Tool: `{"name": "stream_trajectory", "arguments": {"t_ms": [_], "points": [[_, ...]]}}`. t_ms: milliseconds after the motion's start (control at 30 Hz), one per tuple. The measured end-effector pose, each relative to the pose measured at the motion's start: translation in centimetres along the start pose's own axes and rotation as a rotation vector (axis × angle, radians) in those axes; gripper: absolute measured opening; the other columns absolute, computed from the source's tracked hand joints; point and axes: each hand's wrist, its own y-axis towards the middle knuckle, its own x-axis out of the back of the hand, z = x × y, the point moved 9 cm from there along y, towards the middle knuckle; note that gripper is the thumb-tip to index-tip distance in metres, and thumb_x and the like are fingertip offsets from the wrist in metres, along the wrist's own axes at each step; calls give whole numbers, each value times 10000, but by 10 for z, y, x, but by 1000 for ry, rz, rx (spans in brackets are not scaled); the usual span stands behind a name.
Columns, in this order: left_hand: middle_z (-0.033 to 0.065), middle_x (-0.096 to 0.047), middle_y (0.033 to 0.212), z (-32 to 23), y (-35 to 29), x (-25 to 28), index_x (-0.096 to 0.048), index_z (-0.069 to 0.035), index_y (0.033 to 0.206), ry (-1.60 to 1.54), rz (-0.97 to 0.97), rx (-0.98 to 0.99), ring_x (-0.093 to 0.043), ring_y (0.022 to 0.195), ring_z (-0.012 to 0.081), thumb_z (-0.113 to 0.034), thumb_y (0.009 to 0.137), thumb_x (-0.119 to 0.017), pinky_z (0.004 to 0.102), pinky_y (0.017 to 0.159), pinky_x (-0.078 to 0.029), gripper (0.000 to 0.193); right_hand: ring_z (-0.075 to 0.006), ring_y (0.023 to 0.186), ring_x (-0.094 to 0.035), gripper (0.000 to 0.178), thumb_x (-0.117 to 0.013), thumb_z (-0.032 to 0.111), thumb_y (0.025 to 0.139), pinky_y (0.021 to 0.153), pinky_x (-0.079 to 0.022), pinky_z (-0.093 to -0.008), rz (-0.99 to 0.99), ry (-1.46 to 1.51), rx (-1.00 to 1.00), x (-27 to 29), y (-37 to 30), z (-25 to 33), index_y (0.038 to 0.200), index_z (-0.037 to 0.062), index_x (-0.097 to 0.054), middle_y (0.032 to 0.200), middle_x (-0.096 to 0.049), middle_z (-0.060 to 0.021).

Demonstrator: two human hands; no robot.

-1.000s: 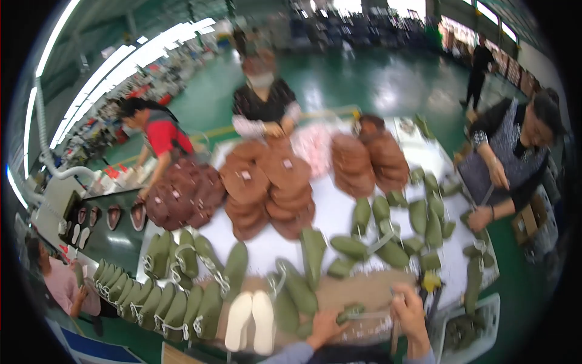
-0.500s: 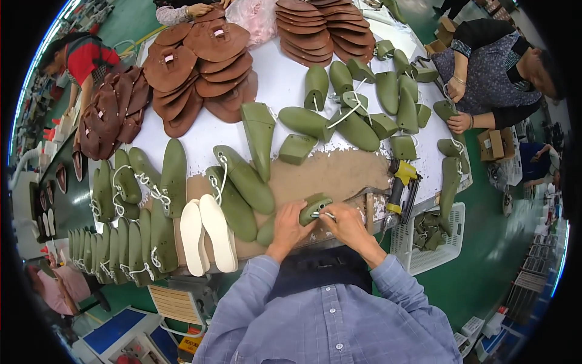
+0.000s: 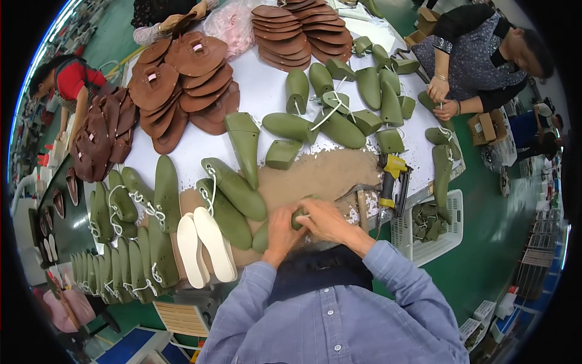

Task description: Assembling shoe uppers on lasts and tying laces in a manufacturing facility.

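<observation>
Between my two hands is a green shoe last [image 3: 297, 218], mostly hidden by the fingers. My left hand [image 3: 281, 230] is closed round its left side. My right hand [image 3: 327, 219] lies across the last with curled fingertips meeting the left hand; what they pinch is hidden. Just left of my left hand, another green last [image 3: 260, 238] shows in part. Further left, a tied pair of long green lasts [image 3: 233, 188] lies beside two cream insoles [image 3: 215, 242].
Brown leather uppers [image 3: 203, 79] stand in stacks at the back. More green lasts [image 3: 342, 128] lie beyond my hands. At right are a hammer [image 3: 362, 209], a yellow-black nail gun [image 3: 394, 180] and a white basket [image 3: 445, 236]. A co-worker [image 3: 470, 67] handles a last at far right.
My right hand has moved left over the last, hiding the hole and the thin pale piece it was pinching there. The last has turned in my hands. The whole view has shifted slightly.
</observation>
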Motion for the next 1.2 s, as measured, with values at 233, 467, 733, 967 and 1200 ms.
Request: {"name": "stream_trajectory", "arguments": {"t_ms": [233,467,733,967,1200], "points": [[162,-611,1001,1,-13,9,-565,-15,1032,14,-135,0,-588,922,345,-183,651,-817,425,800,-475,487,-365,987,-542,487,-595,143,846,831,-453,-456,-357,-494,-451,34,-114,-101,1286,11,-432,1085,-532,-223],[171,-603,1023,3,-14,10,-558,-14,1041,42,-152,52,-581,925,353,-190,655,-816,423,806,-473,497,-401,942,-583,499,-560,88,867,802,-476,-457,-474,-123,-458,51,-137,-109,1344,68,-418,1157,-548,-262],[173,-596,1031,7,-14,8,-552,-16,1053,42,-131,55,-577,939,356,-192,656,-814,418,816,-471,507,-326,674,-646,444,-506,141,956,676,-500,-398,-220,124,-210,61,-87,10,1387,64,-435,860,-638,-264],[155,-604,1052,0,-10,6,-555,-25,1060,26,-84,66,-579,955,354,-196,621,-827,419,834,-472,544,-375,875,-668,462,-554,149,929,749,-526,-404,-363,223,-366,72,-103,-8,1372,80,-445,1007,-653,-251],[169,-597,1059,19,-28,22,-559,-29,1055,45,-166,123,-575,979,355,-205,637,-838,418,854,-475,533,-363,746,-642,421,-656,118,842,628,-511,-422,-308,-64,-165,64,-94,-35,1251,92,-560,848,-645,-180]]}}
